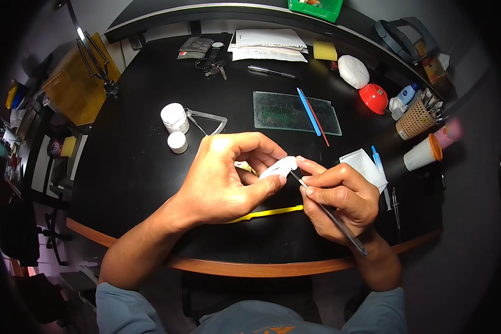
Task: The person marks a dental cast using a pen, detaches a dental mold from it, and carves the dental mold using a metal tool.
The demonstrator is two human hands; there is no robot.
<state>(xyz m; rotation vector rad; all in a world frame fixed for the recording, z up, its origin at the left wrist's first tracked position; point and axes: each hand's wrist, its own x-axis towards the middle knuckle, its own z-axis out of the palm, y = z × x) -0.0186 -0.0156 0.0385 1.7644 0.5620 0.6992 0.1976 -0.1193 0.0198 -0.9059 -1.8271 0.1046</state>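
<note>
At the centre of the frame, a small piece [278,168] sits in the left grip [220,181]; the tip of a hand tool [339,222] in the right grip [348,195] meets its right end. Left of them on the surface [122,183], a large jar [174,118] stands behind a small jar [177,142], with a caliper [214,118] just to the right. Upper centre, papers [268,42] lie behind a pen [271,72], and keys [216,71] lie left of it. Between pen and hands is a plate [275,114], two sticks [309,111] across it. At right, a basket [415,123] stands behind a cup [420,156]; tweezers [396,206] lie lower right.
</note>
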